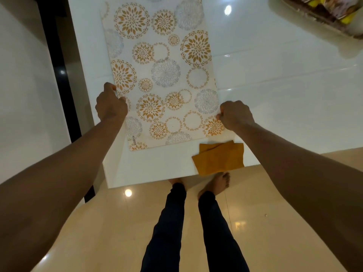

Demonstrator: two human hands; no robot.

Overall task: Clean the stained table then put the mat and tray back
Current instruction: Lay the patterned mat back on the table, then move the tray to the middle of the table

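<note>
I see both of my hands on the mat, one at each long edge near its closer end. My left hand pinches the left edge, thumb on top and fingers curled around the rim. My right hand grips the right edge the same way, knuckles up and fingers folded over the border. Whether the near end of the mat is lifted off the surface or lying flat, I cannot tell.

The mat is cream with gold and grey flower circles and a small printed word near its close left corner. It lies lengthwise on the white tabletop, running from near the front edge towards the far side, close to the tabletop's left edge and turned slightly askew to it.

A folded mustard-yellow cloth sits at the front edge of the tabletop, just beside the mat's near right corner, with one corner of the cloth hanging past the edge.

At the far right corner of my view the tray is partly cut off; it holds some packets, too blurred for me to identify.

Below the tabletop I see my legs in dark trousers and bare feet on the glossy beige floor.
</note>
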